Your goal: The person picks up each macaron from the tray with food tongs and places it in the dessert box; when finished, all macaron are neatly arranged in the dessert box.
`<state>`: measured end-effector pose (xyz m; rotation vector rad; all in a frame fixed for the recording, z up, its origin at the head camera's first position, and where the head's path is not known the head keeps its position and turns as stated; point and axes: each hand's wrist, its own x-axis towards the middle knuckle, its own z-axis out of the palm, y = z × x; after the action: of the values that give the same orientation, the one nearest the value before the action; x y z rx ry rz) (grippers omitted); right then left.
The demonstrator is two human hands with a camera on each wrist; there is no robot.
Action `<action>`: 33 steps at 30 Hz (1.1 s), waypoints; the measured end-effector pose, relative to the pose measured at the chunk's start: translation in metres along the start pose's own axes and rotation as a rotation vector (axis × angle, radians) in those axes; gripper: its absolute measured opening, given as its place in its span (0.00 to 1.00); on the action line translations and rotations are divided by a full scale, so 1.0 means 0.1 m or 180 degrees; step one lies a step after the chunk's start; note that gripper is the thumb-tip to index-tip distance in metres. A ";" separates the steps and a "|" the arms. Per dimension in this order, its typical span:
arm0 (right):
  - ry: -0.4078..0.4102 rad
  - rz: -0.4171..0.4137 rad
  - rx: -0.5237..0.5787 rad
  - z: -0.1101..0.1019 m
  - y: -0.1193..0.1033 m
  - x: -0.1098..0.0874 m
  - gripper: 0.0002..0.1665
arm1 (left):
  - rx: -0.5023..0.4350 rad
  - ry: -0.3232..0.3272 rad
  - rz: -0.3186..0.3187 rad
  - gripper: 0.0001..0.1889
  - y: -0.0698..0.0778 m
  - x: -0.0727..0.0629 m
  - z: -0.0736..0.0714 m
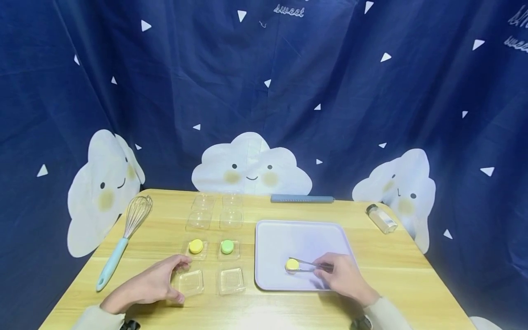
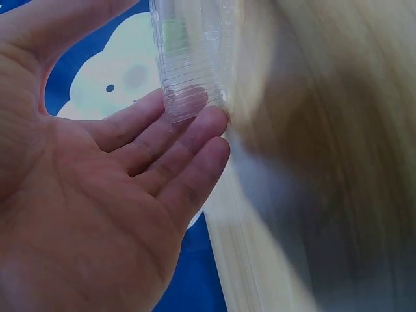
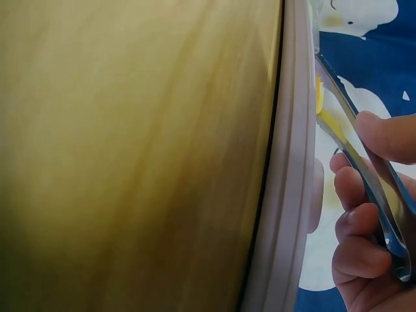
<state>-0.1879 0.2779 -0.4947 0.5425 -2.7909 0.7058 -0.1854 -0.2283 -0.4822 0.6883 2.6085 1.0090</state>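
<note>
My right hand holds metal tongs between thumb and fingers, low over the lavender tray. The tong tips lie on either side of a yellow macaron at the tray's middle. On the left, my left hand spreads thumb and fingers around the left side of a transparent plastic box. In the left wrist view its fingers are nearly straight, fingertips at the ridged plastic wall. Just behind, one transparent box bears a yellow macaron, another a green macaron.
Another transparent box part lies right of the left hand's box. More transparent plastic pieces stand further back. A whisk lies at the left edge, a grey-blue bar at the back, and a dark-capped jar at the right.
</note>
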 end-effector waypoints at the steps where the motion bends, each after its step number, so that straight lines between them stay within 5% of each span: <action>1: -0.0002 0.0004 -0.0007 0.00 -0.01 0.01 0.09 | 0.0011 0.0014 0.0004 0.47 0.00 0.00 0.00; 12: -0.0055 -0.0007 -0.0013 0.02 0.01 0.03 0.07 | 0.0246 0.0190 0.0161 0.43 -0.03 0.00 0.02; 33: 0.0173 -0.0212 0.0042 0.05 0.01 0.04 0.07 | 0.0191 0.0233 0.0204 0.42 -0.07 0.01 0.02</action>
<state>-0.1927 0.2753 -0.4986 0.6064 -2.7066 0.7148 -0.1882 -0.2312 -0.4881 0.7678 2.7056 0.9955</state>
